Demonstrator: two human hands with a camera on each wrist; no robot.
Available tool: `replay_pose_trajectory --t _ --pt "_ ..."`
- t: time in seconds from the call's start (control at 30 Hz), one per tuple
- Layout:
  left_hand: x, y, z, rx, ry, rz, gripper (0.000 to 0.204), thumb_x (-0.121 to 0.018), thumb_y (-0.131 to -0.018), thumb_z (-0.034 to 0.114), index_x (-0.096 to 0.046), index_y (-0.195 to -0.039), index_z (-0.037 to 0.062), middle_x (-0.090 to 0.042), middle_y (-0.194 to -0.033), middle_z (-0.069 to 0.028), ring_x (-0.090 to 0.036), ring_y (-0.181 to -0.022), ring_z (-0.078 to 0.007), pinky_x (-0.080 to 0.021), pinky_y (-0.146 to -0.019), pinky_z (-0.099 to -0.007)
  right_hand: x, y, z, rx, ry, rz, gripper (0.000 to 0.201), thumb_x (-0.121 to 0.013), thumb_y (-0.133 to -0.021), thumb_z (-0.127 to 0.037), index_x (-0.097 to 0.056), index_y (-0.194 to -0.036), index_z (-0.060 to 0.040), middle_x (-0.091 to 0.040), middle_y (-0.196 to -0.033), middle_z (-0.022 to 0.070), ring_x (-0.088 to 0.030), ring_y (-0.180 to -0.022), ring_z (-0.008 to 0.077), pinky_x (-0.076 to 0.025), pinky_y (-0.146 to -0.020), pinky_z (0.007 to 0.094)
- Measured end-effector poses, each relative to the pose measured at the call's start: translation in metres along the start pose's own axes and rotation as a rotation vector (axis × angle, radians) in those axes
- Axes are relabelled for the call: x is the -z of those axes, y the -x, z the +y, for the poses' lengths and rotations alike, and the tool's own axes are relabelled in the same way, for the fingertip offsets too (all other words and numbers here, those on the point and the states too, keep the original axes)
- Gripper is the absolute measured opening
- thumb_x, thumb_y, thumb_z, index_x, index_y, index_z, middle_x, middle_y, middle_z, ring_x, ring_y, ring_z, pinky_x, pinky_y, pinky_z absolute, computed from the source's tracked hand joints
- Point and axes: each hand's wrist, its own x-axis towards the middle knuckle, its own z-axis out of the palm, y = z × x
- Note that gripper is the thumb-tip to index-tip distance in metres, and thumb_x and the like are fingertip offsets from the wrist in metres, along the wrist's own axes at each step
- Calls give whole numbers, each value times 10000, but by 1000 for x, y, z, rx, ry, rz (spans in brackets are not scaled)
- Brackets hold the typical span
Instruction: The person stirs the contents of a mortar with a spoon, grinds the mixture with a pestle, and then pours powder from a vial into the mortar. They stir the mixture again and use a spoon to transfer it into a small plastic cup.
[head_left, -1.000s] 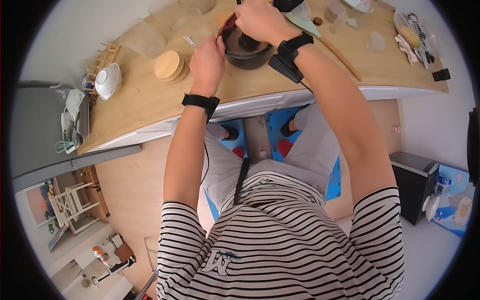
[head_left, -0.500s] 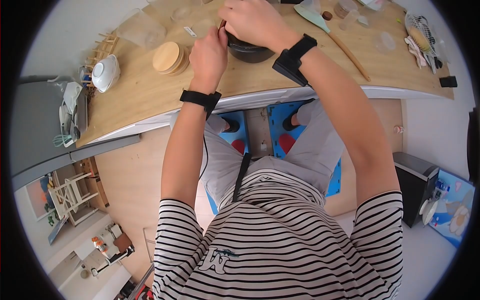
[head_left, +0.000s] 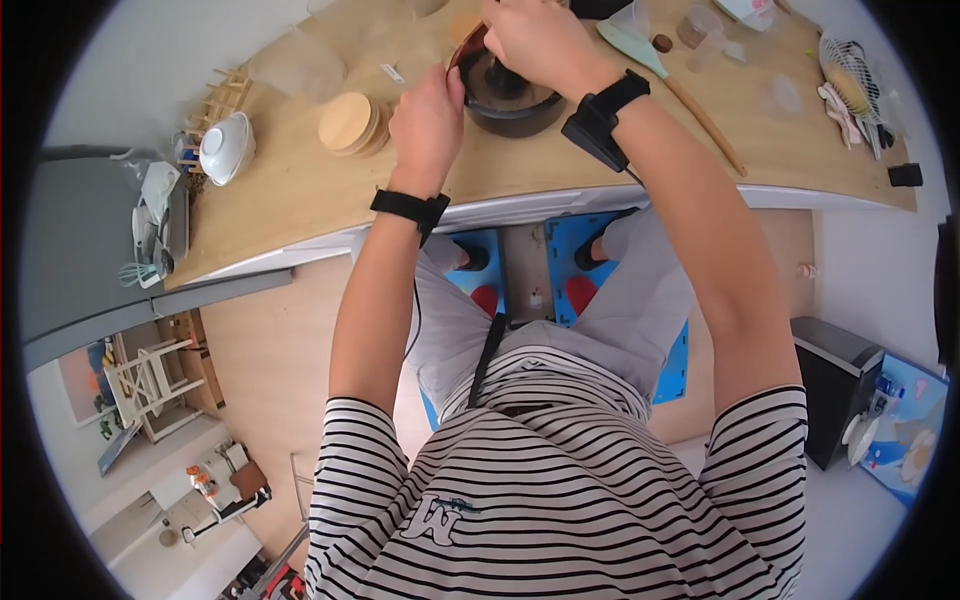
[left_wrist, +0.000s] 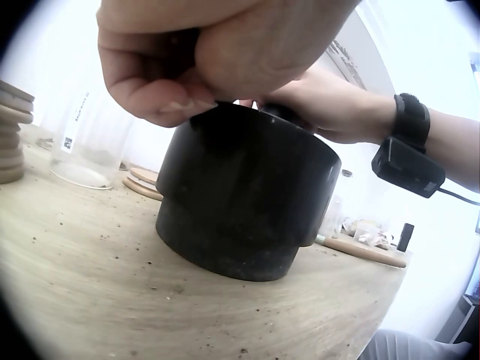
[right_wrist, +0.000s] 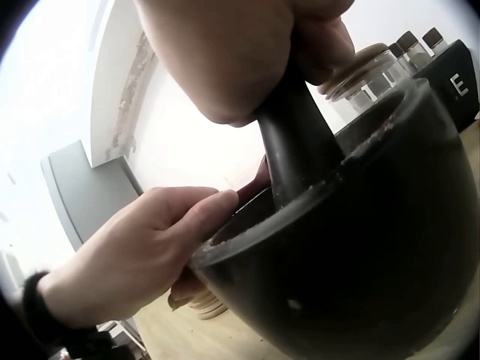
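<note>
A black mortar stands on the wooden counter, holding brownish ground material. My right hand grips a black pestle from above, the pestle's lower end down inside the mortar. At the mortar's left rim, my left hand pinches a thin reddish-brown piece that looks like a wooden spoon. It slants along the inner wall, and its far part is hidden behind the pestle. In the left wrist view the left fingertips are right at the mortar's rim. Small dark crumbs dot the counter around the base.
A wooden-lidded jar and stacked white bowls stand to the left. On the right lies a pale green spatula with a wooden handle. Clear containers sit behind, and a black box with small bottles stands beyond the mortar.
The right hand first swung left and nearer, covering the mortar's opening, then went back right and away, so the inside shows again. The left hand stays at the rim.
</note>
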Motion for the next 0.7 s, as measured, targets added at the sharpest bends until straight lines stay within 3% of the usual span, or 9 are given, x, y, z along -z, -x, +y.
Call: replay_pose_trajectory --t 0.1,0.23,0.33,0.53,0.63,0.7 --pt "0 0 0 6 5 0 349 -517 -1071 363 -636 -944 61 -695 -758 -260 -690 -750 -490 -543 -635 -591 12 3 0 170 79 21 89 -635 -904 -156 -663 -904 -71 -661 -899 94 -687 -827 342 -564 -696 460" --pt "-2 1 -2 -15 11 21 346 -515 -1074 361 -631 -942 63 -689 -744 -264 -687 -726 -490 -538 -608 -585 36 3 -3 124 78 37 155 -659 -904 -193 -669 -948 -45 -670 -926 133 -700 -812 345 -571 -653 437" --pt "-2 0 -1 -4 -10 8 345 -516 -1074 359 -629 -942 61 -685 -737 -268 -686 -717 -488 -537 -600 -582 29 7 5 339 117 106 169 -675 -890 -203 -671 -963 -51 -674 -916 123 -710 -789 328 -580 -643 425" --pt "-1 0 0 -4 -24 -2 331 -526 -1071 348 -624 -938 62 -686 -733 -262 -683 -711 -487 -535 -598 -583 0 -4 -4 264 202 115 94 -675 -844 -155 -697 -877 -70 -684 -866 107 -726 -717 300 -595 -616 396" --pt "2 1 2 -21 -6 3 326 -529 -1071 338 -621 -931 58 -685 -732 -262 -680 -707 -487 -534 -595 -580 10 -12 1 -22 170 -170 125 -658 -872 -134 -629 -913 -20 -630 -848 161 -689 -782 365 -567 -669 459" --pt "0 1 -2 -26 -2 -1 326 -527 -1072 334 -619 -928 56 -684 -731 -263 -680 -706 -487 -535 -596 -579 8 7 -2 130 133 25 117 -686 -857 -138 -654 -932 -54 -637 -866 111 -699 -756 310 -577 -647 425"
